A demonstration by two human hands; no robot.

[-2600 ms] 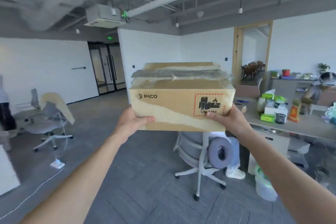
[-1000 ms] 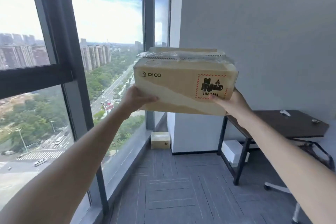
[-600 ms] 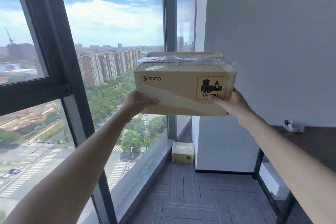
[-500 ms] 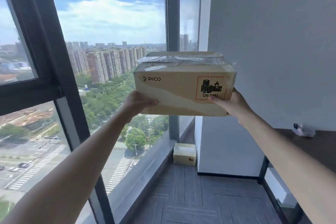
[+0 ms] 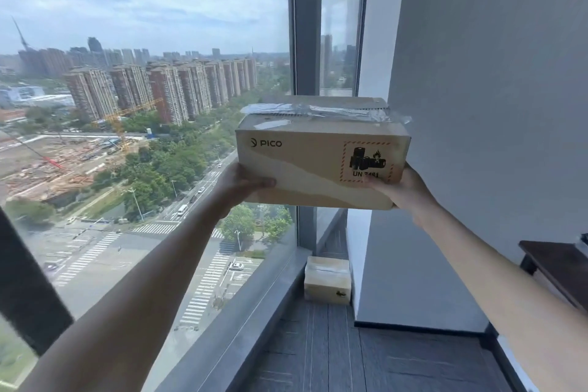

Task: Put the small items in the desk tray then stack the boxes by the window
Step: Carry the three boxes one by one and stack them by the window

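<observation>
I hold a tan cardboard box (image 5: 318,165) marked PICO, with a red battery label and clear tape on top, out in front at chest height. My left hand (image 5: 240,183) grips its lower left corner and my right hand (image 5: 402,189) grips its lower right corner. Below it, a second, smaller tan box (image 5: 327,283) sits on the floor in the corner where the window meets the white wall. The desk tray and small items are not in view.
A floor-to-ceiling window (image 5: 143,105) with dark frames runs along the left, with a grey sill (image 5: 248,328) at its foot. A grey wall (image 5: 493,105) fills the right. A dark wooden table (image 5: 560,267) juts in at the right edge. Grey plank floor (image 5: 334,360) lies ahead.
I turned from the open office to the window corner and came closer. The floor box now looks nearer and larger. The held box stays in both hands.
</observation>
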